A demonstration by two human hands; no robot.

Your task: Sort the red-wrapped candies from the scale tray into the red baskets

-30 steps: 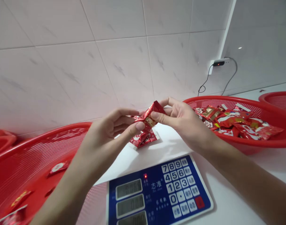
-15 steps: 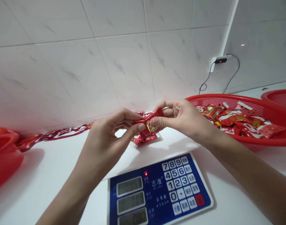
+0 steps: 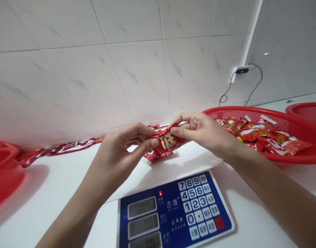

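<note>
Both hands pinch one small red foil candy packet (image 3: 167,140) with gold print, holding it just above the white platter of an electronic scale (image 3: 189,162). My left hand (image 3: 121,151) grips its left end between thumb and forefinger. My right hand (image 3: 199,131) grips its right end the same way. Under the packet, one or two more red packets (image 3: 155,155) lie on the platter. The scale's blue panel (image 3: 173,210) with keypad and three displays faces me.
A red mesh basket (image 3: 277,156) holding several red packets stands at the right, with a second red basket (image 3: 306,112) behind it. Part of a red basket (image 3: 4,165) shows at the left edge. A red foil strip (image 3: 59,148) lies along the tiled wall. A plug and cord (image 3: 240,74) hang on the wall.
The red basket that filled the lower left a second ago is gone from there. The packet has been lowered slightly and turned so its gold print faces me.
</note>
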